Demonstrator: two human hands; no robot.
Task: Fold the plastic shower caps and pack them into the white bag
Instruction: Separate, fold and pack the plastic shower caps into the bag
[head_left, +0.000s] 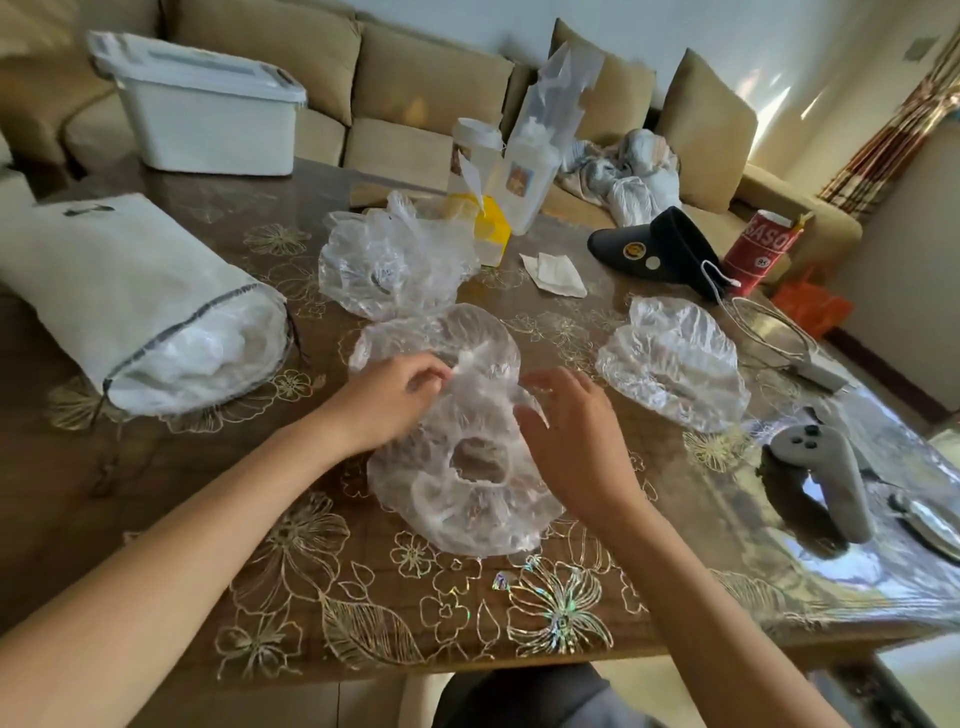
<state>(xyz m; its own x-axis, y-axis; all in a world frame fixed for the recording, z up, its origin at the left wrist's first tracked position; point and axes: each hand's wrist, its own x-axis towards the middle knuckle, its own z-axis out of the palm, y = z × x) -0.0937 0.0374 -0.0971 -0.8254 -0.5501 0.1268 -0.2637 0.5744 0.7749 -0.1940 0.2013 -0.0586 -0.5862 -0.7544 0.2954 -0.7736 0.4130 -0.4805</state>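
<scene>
1. The left hand (395, 400) pinches the crumpled shower cap (467, 499). The right hand (571, 441) is half-curled at its edge; grip unclear.
2. The cap lies on the table (156, 519), with two loose caps (670, 364) beyond it.
3. The white bag (135, 301) lies on its side to the left, mouth open.
4. A red can (761, 249) reads "ASO", beside a black visor (660, 244).

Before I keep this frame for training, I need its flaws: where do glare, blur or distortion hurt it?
Head view: daylight from the right throws strong glare on the glossy table near the controller; wide-angle distortion curves the sofa and table edges; the near cap is fairly sharp, though its clear edges fade into the pattern.
</scene>
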